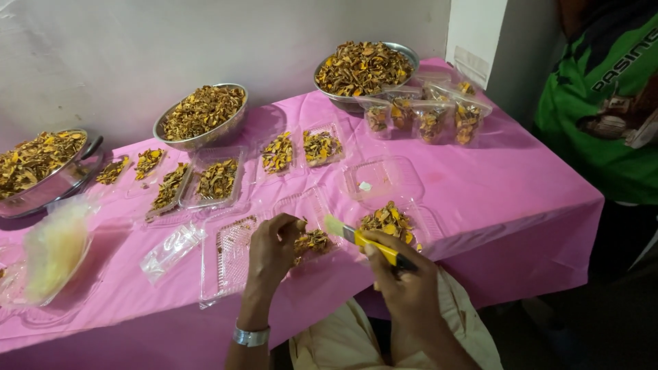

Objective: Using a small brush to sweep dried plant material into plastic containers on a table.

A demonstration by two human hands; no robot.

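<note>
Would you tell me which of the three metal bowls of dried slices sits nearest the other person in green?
The far-right metal bowl, heaped highest, beside the sealed clear packets; the other two stand further left along the wall.
</note>
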